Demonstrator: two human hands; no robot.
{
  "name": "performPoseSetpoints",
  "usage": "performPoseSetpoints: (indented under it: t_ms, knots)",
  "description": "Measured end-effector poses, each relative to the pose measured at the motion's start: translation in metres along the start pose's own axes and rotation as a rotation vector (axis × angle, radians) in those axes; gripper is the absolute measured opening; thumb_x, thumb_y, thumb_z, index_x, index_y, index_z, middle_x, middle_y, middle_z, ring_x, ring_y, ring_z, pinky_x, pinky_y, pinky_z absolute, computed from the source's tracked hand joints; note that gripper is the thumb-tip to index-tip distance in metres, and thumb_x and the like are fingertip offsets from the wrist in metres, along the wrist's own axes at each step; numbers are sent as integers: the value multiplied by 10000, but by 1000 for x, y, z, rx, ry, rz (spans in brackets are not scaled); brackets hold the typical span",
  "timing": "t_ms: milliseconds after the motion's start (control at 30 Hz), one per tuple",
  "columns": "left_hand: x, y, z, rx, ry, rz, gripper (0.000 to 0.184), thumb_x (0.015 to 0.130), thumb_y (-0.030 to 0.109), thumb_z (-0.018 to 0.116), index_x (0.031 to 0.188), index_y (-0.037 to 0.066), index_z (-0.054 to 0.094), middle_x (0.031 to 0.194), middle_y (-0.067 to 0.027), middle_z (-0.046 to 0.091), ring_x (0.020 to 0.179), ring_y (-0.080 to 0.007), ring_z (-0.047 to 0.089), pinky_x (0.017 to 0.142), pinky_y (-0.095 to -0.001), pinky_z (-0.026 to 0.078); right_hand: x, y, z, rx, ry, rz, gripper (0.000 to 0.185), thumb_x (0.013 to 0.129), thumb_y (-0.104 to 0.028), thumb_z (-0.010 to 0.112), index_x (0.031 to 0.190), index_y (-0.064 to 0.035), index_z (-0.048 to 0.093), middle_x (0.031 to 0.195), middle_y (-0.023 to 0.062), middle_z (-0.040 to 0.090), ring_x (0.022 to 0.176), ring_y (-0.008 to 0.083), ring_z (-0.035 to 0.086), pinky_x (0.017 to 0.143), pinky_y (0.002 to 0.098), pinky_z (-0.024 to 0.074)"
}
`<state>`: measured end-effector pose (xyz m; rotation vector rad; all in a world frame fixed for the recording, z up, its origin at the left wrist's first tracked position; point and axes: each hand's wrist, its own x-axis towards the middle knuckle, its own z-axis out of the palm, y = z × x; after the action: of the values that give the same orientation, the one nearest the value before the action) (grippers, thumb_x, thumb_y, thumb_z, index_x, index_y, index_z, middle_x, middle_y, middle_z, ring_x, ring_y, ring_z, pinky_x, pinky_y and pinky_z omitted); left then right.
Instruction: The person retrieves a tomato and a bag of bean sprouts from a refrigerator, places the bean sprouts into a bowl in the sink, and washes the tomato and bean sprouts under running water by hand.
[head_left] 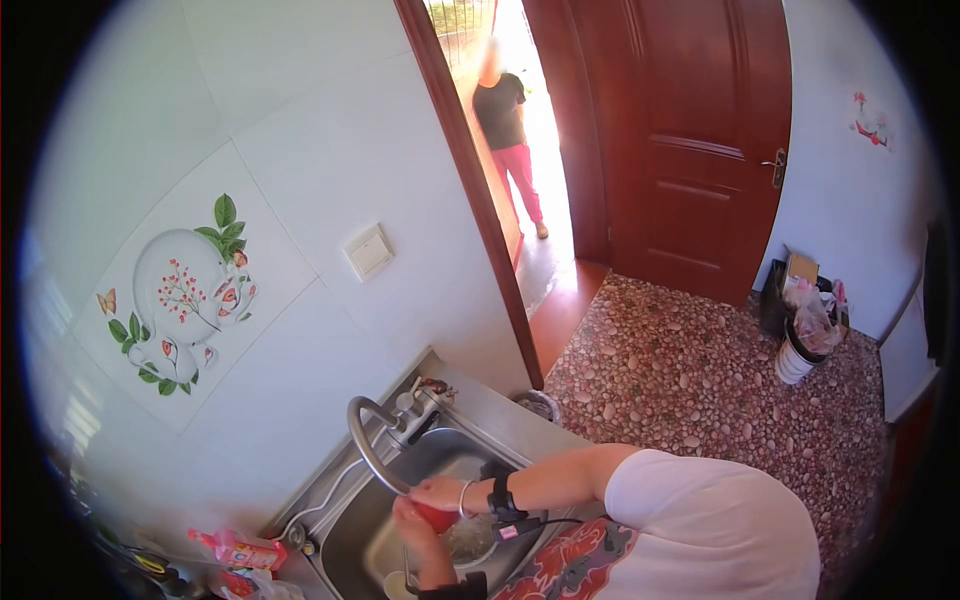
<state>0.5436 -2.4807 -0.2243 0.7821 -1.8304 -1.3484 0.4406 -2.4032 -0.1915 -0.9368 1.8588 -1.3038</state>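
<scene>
Red object (pixel 436 516), between left hand (pixel 415 526) and right hand (pixel 437 493)

Right now no wording comes through clearly; the pink bottle (pixel 250 550) beside the sink (pixel 345 540) shows pale marks, too small to read; a pink label (pixel 508 532) sits on the small dark device (pixel 520 525), its print a blur; nothing legible anywhere.
</scene>
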Motion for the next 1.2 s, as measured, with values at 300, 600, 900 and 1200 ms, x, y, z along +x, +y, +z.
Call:
performPoseSetpoints:
  t_ms: [300, 600, 900, 1200]
  knots:
    - [-8, 33, -11, -1027, -288, -764, 400, 868, 416, 384, 1092, 115, 520, 1047, -82, 562, 1008, -267, 523, 858, -447, 424, -23, -30, -15, -270, 28, -749, 327, 725, -340, 598, 871, -48, 579, 844, 153, 589, 754, 332, 563, 731, 394, 447]
    - [-7, 4, 4, -465, -39, -336, 367, 884, 317, 412, 1046, 12, 538, 1011, -122, 577, 910, -281, 562, 777, -366, 459, -22, -30, -14, 159, -199, 103, 508, 789, -476, 495, 1048, -42, 543, 1011, 218, 549, 904, 381, 544, 831, 397, 430]
    - [-17, 87, -5, -921, -145, -898, 343, 879, 334, 384, 1059, 73, 514, 1037, -102, 553, 1013, -268, 512, 892, -428, 399, -23, -12, -8, -178, 23, -576, 521, 762, -472, 537, 1004, -12, 565, 963, 188, 573, 919, 333, 553, 803, 380, 434]
    - [2, 37, 11, -180, 37, -48, 326, 887, 289, 417, 959, 8, 564, 1029, -153, 554, 956, -265, 549, 779, -377, 464, 6, -9, -5, 272, -69, -43, 550, 763, -495, 558, 1034, -17, 549, 901, 149, 601, 795, 277, 581, 698, 358, 451]
